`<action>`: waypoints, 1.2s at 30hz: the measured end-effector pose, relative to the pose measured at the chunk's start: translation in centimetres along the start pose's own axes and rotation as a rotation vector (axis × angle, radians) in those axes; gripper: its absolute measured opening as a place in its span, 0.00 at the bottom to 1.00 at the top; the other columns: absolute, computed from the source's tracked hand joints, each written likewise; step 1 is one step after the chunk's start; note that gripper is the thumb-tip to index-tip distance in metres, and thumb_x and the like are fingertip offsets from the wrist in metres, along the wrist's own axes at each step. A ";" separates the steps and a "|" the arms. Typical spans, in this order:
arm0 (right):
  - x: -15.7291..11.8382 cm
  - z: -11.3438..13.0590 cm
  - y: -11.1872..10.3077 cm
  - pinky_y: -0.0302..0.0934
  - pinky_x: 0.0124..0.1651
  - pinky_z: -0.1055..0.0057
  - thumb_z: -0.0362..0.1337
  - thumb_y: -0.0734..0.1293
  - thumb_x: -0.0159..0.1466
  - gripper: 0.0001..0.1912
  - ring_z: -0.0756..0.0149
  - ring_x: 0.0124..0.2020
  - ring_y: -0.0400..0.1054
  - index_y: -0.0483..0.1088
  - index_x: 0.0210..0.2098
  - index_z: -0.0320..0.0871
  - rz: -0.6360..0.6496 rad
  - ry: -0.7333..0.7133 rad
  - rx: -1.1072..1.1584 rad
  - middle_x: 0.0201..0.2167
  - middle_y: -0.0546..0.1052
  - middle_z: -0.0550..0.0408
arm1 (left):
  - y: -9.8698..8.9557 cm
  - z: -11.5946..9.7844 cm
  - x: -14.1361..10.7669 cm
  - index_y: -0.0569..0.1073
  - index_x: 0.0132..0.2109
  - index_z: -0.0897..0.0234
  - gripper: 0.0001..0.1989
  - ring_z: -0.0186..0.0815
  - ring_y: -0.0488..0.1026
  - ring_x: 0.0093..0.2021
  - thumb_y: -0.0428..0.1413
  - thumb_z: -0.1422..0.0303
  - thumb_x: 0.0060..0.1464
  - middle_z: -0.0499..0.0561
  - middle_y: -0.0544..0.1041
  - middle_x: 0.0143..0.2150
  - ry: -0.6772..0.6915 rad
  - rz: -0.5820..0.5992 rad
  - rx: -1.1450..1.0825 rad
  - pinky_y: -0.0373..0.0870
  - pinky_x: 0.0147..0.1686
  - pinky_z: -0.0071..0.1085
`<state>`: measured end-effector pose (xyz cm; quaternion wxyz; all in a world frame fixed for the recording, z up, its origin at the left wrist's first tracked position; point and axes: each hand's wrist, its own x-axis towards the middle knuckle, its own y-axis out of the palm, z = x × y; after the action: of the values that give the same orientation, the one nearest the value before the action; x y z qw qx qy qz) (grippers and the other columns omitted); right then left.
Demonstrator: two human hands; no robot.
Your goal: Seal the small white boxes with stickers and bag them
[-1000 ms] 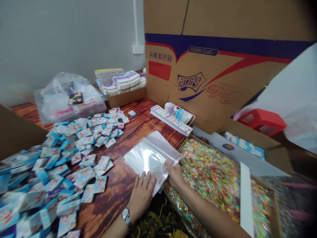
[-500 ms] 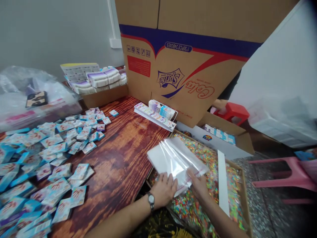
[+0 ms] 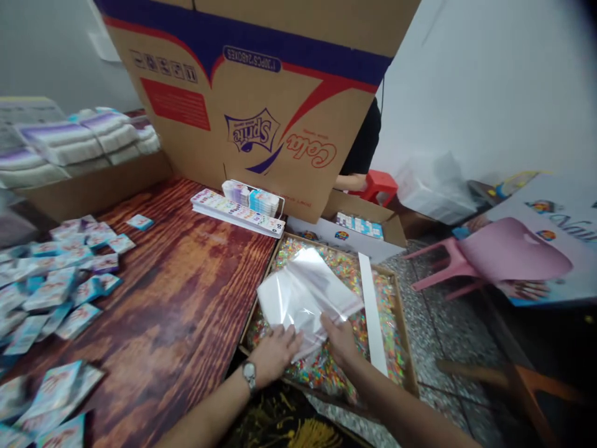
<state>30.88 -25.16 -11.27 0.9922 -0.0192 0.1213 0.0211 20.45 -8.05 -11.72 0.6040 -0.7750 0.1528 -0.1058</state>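
Note:
A stack of clear plastic bags [image 3: 305,286] lies over a shallow carton [image 3: 408,348] filled with small multicoloured pieces [image 3: 389,311]. My left hand [image 3: 274,351], with a watch on its wrist, rests on the near left edge of the bags, fingers spread. At their near right edge my right hand [image 3: 339,339] pinches the plastic, its thumb on top. A white strip [image 3: 372,314] lies across the carton, right of the bags.
Small blue and white packets [image 3: 60,280] are scattered over the wooden table [image 3: 186,298]. Behind stand a large cardboard box [image 3: 261,93], a card strip [image 3: 237,214] and an open box [image 3: 345,233]. A person's arm [image 3: 352,182] shows near a red stool [image 3: 380,186]; a pink stool [image 3: 513,249] stands right.
The view has swung to the right, so the table and boxes sit further left and more of the pink stool shows. Both hands are still at the bags.

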 end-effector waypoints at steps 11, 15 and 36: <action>-2.1 1.4 -3.5 0.70 0.39 0.63 0.40 0.75 0.46 0.23 0.57 0.35 0.74 0.72 0.40 0.39 -0.024 0.176 0.117 0.37 0.79 0.50 | -1.8 -0.8 1.0 0.59 0.60 0.53 0.21 0.40 0.64 0.52 0.46 0.65 0.61 0.50 0.65 0.59 0.125 0.003 -0.133 0.66 0.47 0.35; -2.2 1.4 -1.8 0.69 0.39 0.65 0.41 0.75 0.44 0.21 0.57 0.37 0.73 0.73 0.36 0.40 -0.063 0.188 0.114 0.37 0.79 0.51 | -2.7 -0.1 0.5 0.59 0.60 0.53 0.20 0.43 0.64 0.52 0.45 0.66 0.61 0.52 0.66 0.58 0.048 -0.001 -0.097 0.66 0.45 0.37; 2.1 5.5 3.0 0.62 0.47 0.61 0.44 0.66 0.56 0.18 0.53 0.43 0.69 0.73 0.44 0.44 0.865 -0.734 -1.025 0.42 0.76 0.46 | -5.4 -0.9 -3.1 0.58 0.59 0.67 0.23 0.45 0.63 0.53 0.49 0.68 0.57 0.61 0.68 0.53 -0.261 0.002 -0.009 0.60 0.51 0.42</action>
<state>34.15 -21.88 -6.52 0.7392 -0.4197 -0.2446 0.4664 17.84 -6.54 -6.20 0.6155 -0.7846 0.0739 -0.0027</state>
